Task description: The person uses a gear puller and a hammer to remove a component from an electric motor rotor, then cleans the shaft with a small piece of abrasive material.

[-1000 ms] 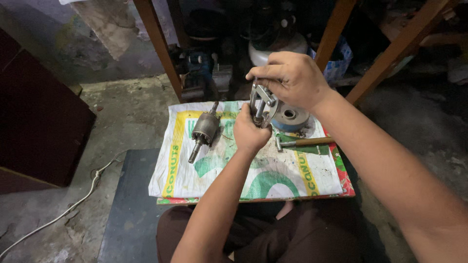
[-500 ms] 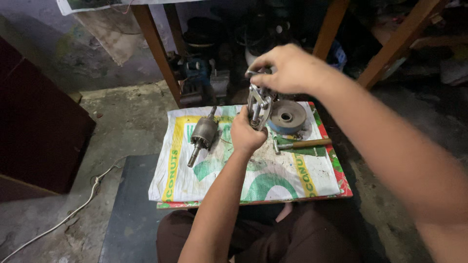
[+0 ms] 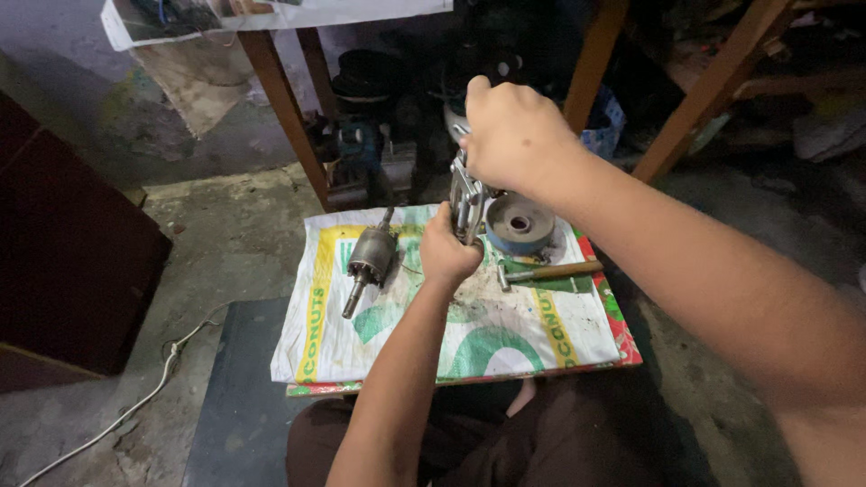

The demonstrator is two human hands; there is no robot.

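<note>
Metal puller [image 3: 465, 200] held upright above printed sack [image 3: 505, 334], left hand [image 3: 448, 253] gripping bottom, right hand [image 3: 514, 135] closed on top; keep straight, turn slowly, lower grip firm

Left hand [image 3: 448, 252] grips base of metal puller [image 3: 464, 200], right hand [image 3: 514, 135] closed over its top. On woven sack [image 3: 469, 334]: motor armature [image 3: 368, 259] left, round grey disc [image 3: 519, 223] and hammer [image 3: 546, 271] right
</note>
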